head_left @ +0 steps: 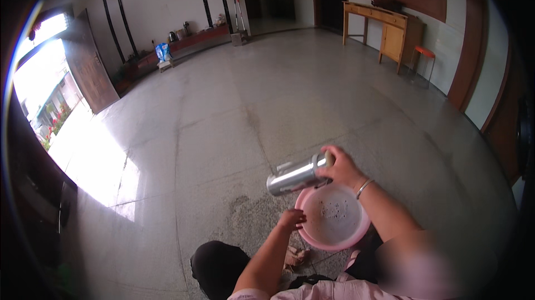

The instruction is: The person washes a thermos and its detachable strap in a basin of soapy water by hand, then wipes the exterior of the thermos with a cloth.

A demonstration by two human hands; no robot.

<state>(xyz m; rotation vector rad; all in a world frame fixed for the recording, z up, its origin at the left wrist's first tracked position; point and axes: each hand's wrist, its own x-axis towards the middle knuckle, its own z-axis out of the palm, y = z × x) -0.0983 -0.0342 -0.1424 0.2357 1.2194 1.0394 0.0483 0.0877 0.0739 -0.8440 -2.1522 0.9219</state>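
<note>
A silver metal thermos flask [295, 177] lies tilted across the far rim of a pink basin [319, 242], its broad base toward the left. My right hand [343, 170], with a bangle [364, 188] at the wrist, is closed around the flask's right end, which is partly covered by the fingers. Cloudy water with bubbles and dark specks fills the basin. At the basin's left side, my left hand [292, 220] grips the rim with its fingers bent over the edge. Whether the flask touches the basin I cannot tell.
My dark-clad knee [219, 269] is left of the basin, with a brownish cloth-like thing [296, 255] between. Farther off stand a wooden desk [393, 32], an orange stool [424, 52], a blue-and-white bag [163, 52] on a low stool, and an open door [92, 63].
</note>
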